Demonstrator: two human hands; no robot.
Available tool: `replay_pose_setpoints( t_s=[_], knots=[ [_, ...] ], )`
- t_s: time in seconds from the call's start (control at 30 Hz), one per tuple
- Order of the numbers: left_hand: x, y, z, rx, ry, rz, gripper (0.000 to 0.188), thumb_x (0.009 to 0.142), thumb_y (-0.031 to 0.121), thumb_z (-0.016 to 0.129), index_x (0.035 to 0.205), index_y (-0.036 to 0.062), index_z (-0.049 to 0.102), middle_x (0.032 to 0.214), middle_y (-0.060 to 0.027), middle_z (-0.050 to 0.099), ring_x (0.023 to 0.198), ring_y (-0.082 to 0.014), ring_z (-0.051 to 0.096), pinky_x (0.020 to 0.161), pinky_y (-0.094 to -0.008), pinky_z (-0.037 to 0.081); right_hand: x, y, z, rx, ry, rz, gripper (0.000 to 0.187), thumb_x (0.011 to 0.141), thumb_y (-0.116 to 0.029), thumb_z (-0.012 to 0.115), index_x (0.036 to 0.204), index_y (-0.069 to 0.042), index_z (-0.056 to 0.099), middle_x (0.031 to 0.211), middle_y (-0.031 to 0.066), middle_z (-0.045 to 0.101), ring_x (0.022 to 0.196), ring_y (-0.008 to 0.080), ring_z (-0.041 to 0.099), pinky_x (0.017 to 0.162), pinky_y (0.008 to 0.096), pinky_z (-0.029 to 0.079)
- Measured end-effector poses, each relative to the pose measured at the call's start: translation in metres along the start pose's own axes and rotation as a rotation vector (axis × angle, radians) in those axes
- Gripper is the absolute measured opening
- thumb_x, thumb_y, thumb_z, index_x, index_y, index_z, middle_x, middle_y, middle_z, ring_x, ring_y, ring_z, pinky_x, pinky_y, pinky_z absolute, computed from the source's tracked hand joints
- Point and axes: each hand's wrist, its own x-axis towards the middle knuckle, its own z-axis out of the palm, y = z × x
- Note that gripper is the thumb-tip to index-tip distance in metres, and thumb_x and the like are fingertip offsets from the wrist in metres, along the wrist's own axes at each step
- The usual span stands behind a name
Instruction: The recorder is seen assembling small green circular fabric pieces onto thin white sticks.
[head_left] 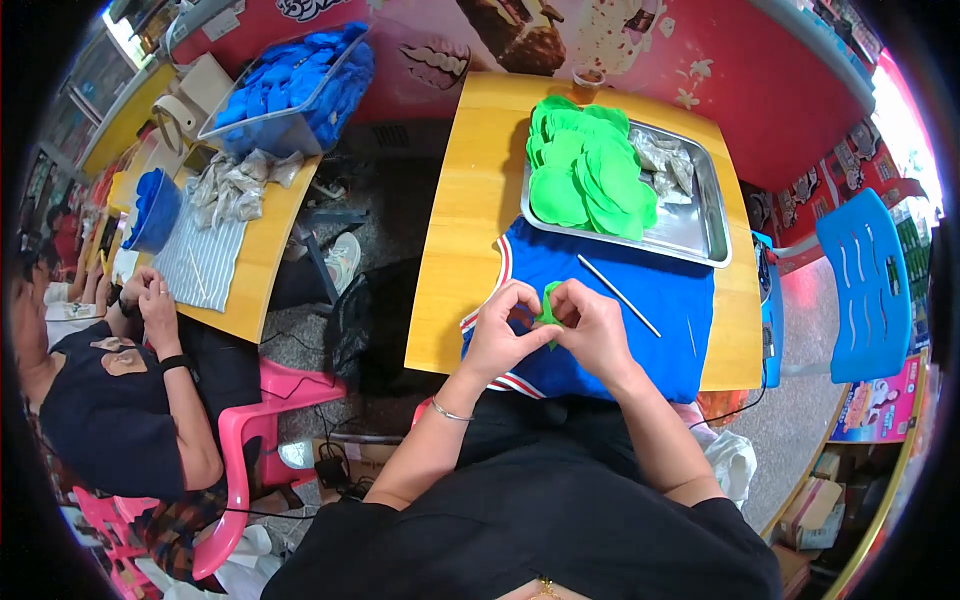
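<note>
Both my hands pinch a small green fabric piece [549, 302] between them, above a blue cloth [640, 350] with striped trim. My left hand [503, 335] grips it from the left, thumb and fingertips together. From the other side my right hand [598, 325] closes on it, the two thumbs nearly touching. A slim grey rod [620, 296] lies on the cloth just beyond my right hand. Farther off, a metal tray [712, 235] holds a heap of flat green fabric pieces [585, 170] and several small clear bags [664, 165] with greyish contents.
A cup of brown drink [588, 84] stands at the wooden table's [450, 210] far edge. At left, a person [120, 400] works at another table with a blue-filled plastic bin [295, 90] and small bags [235, 185]. A pink chair [235, 470] and blue chair [868, 285] flank me.
</note>
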Motion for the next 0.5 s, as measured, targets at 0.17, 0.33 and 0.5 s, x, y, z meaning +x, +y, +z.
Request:
replay_pose_setpoints(
  t_s=[0.17, 0.33, 0.5],
  knots=[
    [-0.004, -0.003, 0.003, -0.033, 0.065, -0.126, 0.026, 0.073, 0.007, 0.075, 0.085, 0.0038, 0.052, 0.074, -0.0009, 0.056, 0.064, -0.0079, 0.054, 0.058, -0.0211, 0.045, 0.001, -0.009, -0.003, -0.13, -0.047, -0.126, 0.024, 0.067, -0.004, 0.072, 0.084, -0.004, 0.056, 0.073, 0.0095, 0.061, 0.067, 0.024, 0.061, 0.058, 0.0321, 0.049],
    [-0.006, -0.003, 0.004, -0.026, 0.185, -0.068, 0.022, 0.078, 0.006, 0.072, 0.086, 0.0035, 0.052, 0.071, 0.0, 0.056, 0.063, -0.006, 0.053, 0.057, -0.02, 0.045, 0.0, -0.015, -0.01, 0.015, -0.137, 0.094, 0.018, 0.076, -0.008, 0.068, 0.091, -0.004, 0.06, 0.079, 0.0076, 0.065, 0.07, 0.0168, 0.064, 0.063, 0.0285, 0.05],
    [-0.003, -0.003, 0.002, -0.066, 0.144, -0.064, 0.021, 0.08, 0.004, 0.069, 0.09, 0.0036, 0.05, 0.077, 0.0001, 0.055, 0.067, -0.0051, 0.053, 0.06, -0.0196, 0.044, 0.0, 0.005, -0.004, 0.186, -0.039, 0.107, 0.014, 0.077, -0.009, 0.065, 0.089, -0.002, 0.061, 0.077, 0.0045, 0.065, 0.068, 0.0121, 0.063, 0.061, 0.0266, 0.049]
  ],
)
